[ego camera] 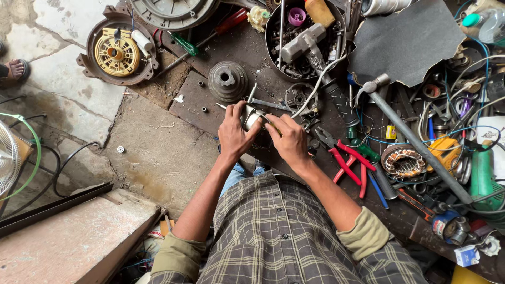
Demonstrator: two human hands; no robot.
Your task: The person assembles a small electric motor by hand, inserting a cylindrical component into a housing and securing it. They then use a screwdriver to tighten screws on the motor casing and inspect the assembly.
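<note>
You sit over a cracked, stained concrete floor point(152, 152) in daylight, with a rusty metal step point(68, 236) at your left.

- Your left hand point(234, 134) and right hand point(288, 138) cover most of the small metal part point(251, 117).
- The fan point(8, 158) is cut off at the frame's left edge.

Free room: bare floor point(158, 152) left of the hands point(263, 134). Obstacles: pulley point(227, 80) and parts tin point(305, 39) beyond them; red pliers point(347, 158), hammer point(410, 137), wires point(463, 105) crowding the tabletop point(194, 100) at right.
</note>
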